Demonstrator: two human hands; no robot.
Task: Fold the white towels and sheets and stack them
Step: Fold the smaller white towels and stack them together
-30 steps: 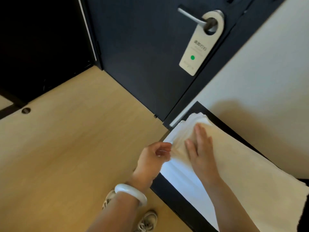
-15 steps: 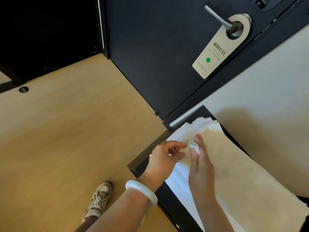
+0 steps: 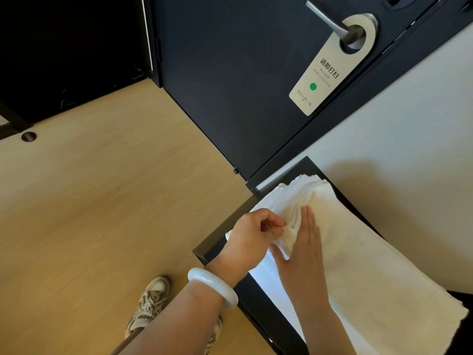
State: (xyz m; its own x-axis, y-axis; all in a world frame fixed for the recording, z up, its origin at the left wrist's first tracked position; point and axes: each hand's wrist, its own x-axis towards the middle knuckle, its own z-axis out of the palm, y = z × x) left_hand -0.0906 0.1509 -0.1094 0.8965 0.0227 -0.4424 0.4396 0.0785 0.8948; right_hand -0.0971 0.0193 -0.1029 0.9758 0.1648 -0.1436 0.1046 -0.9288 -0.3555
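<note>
**A:** Looking at a thick stack of white towels, folded and lying flat on a black shelf, pushed right up to a pale wall. Can make out a bunch of layered edges at the far corner, slightly fanned out.

**B:** Same here. Spotting the left hand at the near-left edge of that stack, fingers curled, pinching a bunched fold of towel between thumb and fingertips. Wearing a chunky white bangle on that wrist too.

**A:** Right next to it, seeing the right hand laid flat on top of the stack, fingers straight and together, pointing toward the far corner. Not gripping, just pressing down on the cloth. Sitting very close to the left one, with only that fold between.

**B:** Beyond the shelf, got a dark door with a metal handle and a cream hanger sign hooked over it, green dot and "BOJUN" printed on.

**A:** Down below, light wooden floor, plus a beige laced sneaker poking out beside the left forearm. Also a small round metal thing set into the floor far left, can't tell what exactly.
</note>
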